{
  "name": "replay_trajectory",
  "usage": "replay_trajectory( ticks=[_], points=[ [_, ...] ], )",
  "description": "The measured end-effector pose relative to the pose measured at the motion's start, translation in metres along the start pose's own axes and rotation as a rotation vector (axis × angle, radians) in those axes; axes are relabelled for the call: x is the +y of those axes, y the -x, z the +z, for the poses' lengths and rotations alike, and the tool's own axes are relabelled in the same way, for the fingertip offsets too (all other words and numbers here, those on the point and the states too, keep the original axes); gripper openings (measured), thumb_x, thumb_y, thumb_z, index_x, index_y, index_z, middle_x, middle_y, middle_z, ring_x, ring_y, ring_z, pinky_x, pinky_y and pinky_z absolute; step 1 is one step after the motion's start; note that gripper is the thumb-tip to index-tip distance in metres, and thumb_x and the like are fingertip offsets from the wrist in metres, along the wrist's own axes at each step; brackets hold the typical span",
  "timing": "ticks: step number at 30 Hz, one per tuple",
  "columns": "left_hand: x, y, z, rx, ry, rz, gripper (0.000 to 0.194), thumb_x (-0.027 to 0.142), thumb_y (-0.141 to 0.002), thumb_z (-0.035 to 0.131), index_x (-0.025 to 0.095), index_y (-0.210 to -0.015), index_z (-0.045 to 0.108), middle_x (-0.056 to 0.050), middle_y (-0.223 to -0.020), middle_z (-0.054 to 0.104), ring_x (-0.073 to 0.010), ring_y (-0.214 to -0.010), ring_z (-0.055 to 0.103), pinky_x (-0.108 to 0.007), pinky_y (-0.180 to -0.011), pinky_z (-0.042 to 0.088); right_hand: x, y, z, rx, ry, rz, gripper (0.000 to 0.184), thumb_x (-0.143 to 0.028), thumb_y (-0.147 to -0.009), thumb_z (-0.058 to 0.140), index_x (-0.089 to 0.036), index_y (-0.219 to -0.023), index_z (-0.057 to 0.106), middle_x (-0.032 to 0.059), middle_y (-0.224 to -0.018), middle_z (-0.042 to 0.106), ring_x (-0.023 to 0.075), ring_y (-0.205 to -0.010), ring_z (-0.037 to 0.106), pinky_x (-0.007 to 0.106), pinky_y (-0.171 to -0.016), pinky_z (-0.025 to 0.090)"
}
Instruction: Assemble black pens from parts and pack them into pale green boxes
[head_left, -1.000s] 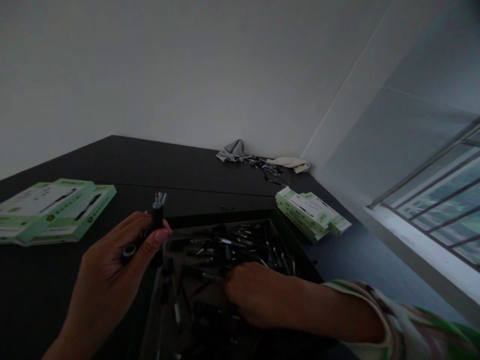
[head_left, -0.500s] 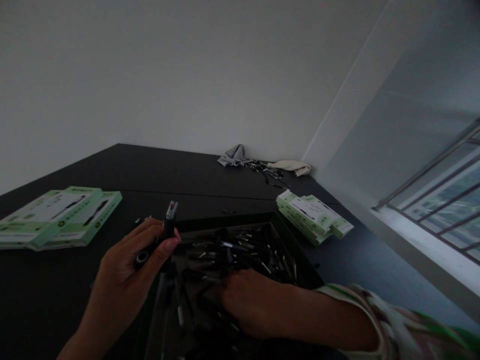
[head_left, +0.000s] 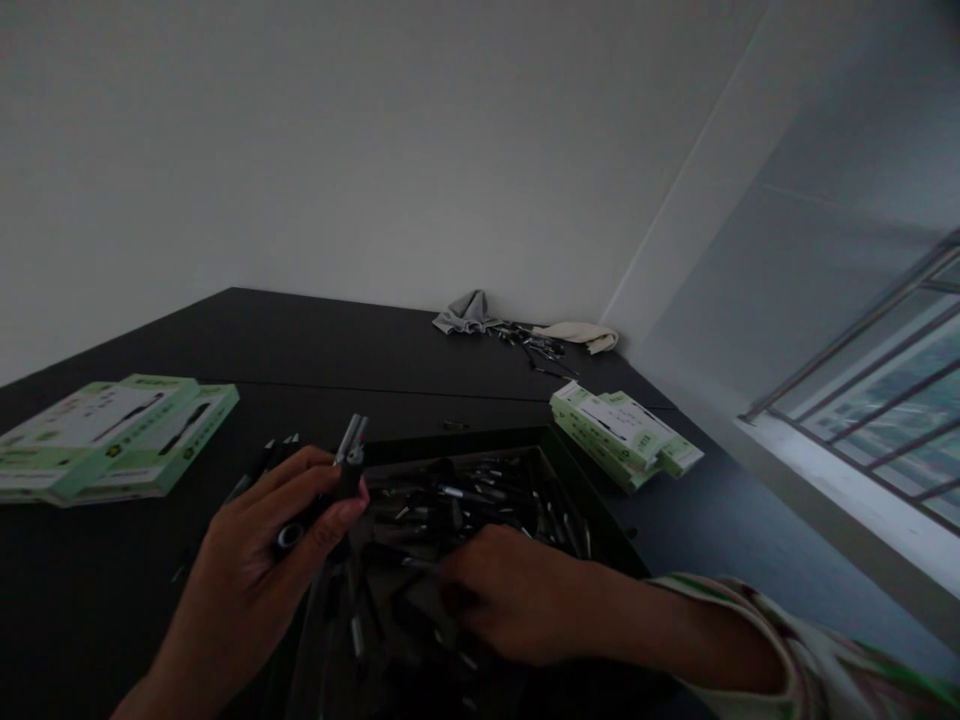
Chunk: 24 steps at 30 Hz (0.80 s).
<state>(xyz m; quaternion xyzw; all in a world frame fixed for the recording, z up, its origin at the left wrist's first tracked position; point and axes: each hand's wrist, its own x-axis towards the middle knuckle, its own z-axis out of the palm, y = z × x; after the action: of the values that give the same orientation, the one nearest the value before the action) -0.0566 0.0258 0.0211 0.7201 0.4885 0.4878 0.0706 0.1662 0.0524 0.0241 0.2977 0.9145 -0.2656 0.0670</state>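
Your left hand [head_left: 247,540] is closed around a black cylindrical tool [head_left: 346,482], which tilts up past your fingertips with a slim metal tip at its top end; a round, silver-ringed end [head_left: 288,537] shows between your fingers, though you can't tell if it's the same piece; your right hand [head_left: 510,595] is down among loose black metal-tipped tools [head_left: 465,495], jumbled at all angles inside a dark, open tray [head_left: 457,446].

A black tabletop [head_left: 315,345] fills a corner between plain white walls [head_left: 315,150], beside a bright window [head_left: 862,420] with metal railings [head_left: 847,370] and a pale sill [head_left: 840,490].
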Motion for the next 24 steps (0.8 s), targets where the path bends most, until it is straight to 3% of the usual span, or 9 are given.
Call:
replay_trajectory(
  ticks=[2, 5, 10, 14, 17, 21, 24],
  points=[
    [0.000, 0.001, 0.001, 0.000, 0.009, 0.015, 0.013, 0.038, -0.083, 0.057, 0.029, -0.079, 0.064, 0.002, -0.082, 0.066, -0.0124, -0.072, 0.066, -0.014, -0.058, 0.051, -0.005, 0.004, -0.010, 0.089, -0.175, 0.039, 0.012, -0.011, -0.076, 0.059, -0.015, -0.086, 0.066, 0.0000, -0.074, 0.066, 0.0115, -0.066, 0.060, 0.018, -0.054, 0.040],
    [0.001, 0.003, 0.002, -0.029, 0.033, 0.031, 0.009, 0.037, -0.083, 0.057, 0.032, -0.081, 0.064, 0.004, -0.080, 0.066, -0.0111, -0.070, 0.066, -0.013, -0.056, 0.051, -0.017, 0.010, -0.031, 0.327, -0.571, 0.050, 0.008, -0.014, -0.075, 0.066, -0.015, -0.083, 0.063, -0.0032, -0.070, 0.059, 0.0087, -0.063, 0.055, 0.017, -0.055, 0.040],
    [0.003, 0.007, 0.006, -0.111, 0.056, -0.011, 0.011, 0.043, -0.080, 0.058, 0.036, -0.079, 0.066, 0.005, -0.080, 0.067, -0.0120, -0.072, 0.067, -0.012, -0.058, 0.052, -0.043, 0.011, -0.061, 0.716, -1.002, -0.193, 0.014, -0.008, -0.072, 0.070, -0.015, -0.079, 0.059, -0.0054, -0.071, 0.058, 0.0052, -0.064, 0.054, 0.015, -0.059, 0.044],
    [0.003, 0.009, 0.009, -0.151, 0.089, -0.006, 0.009, 0.041, -0.081, 0.058, 0.037, -0.084, 0.066, 0.004, -0.081, 0.066, -0.0129, -0.074, 0.067, -0.014, -0.060, 0.054, -0.054, 0.005, -0.061, 0.873, -1.036, -0.306, 0.016, -0.003, -0.072, 0.068, -0.014, -0.079, 0.060, -0.0048, -0.072, 0.060, 0.0051, -0.067, 0.057, 0.014, -0.063, 0.047],
    [0.001, 0.009, 0.008, -0.164, 0.113, 0.050, 0.007, 0.040, -0.081, 0.059, 0.037, -0.084, 0.065, 0.005, -0.078, 0.067, -0.0125, -0.072, 0.068, -0.013, -0.056, 0.054, -0.054, 0.001, -0.053, 0.874, -0.960, -0.314, 0.017, -0.002, -0.071, 0.069, -0.015, -0.079, 0.061, -0.0045, -0.074, 0.060, 0.0061, -0.069, 0.058, 0.015, -0.065, 0.048],
    [-0.004, 0.010, 0.007, -0.148, 0.037, 0.096, 0.013, 0.040, -0.081, 0.060, 0.034, -0.090, 0.066, 0.003, -0.088, 0.070, -0.0139, -0.085, 0.070, -0.013, -0.065, 0.056, -0.053, -0.001, -0.046, 0.909, -0.897, -0.312, 0.016, -0.004, -0.071, 0.069, -0.015, -0.079, 0.062, -0.0039, -0.074, 0.061, 0.0070, -0.069, 0.058, 0.017, -0.066, 0.048],
    [-0.005, 0.010, 0.006, -0.179, 0.028, 0.146, 0.011, 0.037, -0.083, 0.059, 0.033, -0.092, 0.063, 0.005, -0.086, 0.068, -0.0105, -0.084, 0.069, -0.011, -0.067, 0.054, -0.053, 0.000, -0.047, 0.956, -0.913, -0.315, 0.013, -0.006, -0.073, 0.068, -0.016, -0.078, 0.061, -0.0032, -0.072, 0.060, 0.0077, -0.067, 0.057, 0.018, -0.064, 0.048]
  ],
)
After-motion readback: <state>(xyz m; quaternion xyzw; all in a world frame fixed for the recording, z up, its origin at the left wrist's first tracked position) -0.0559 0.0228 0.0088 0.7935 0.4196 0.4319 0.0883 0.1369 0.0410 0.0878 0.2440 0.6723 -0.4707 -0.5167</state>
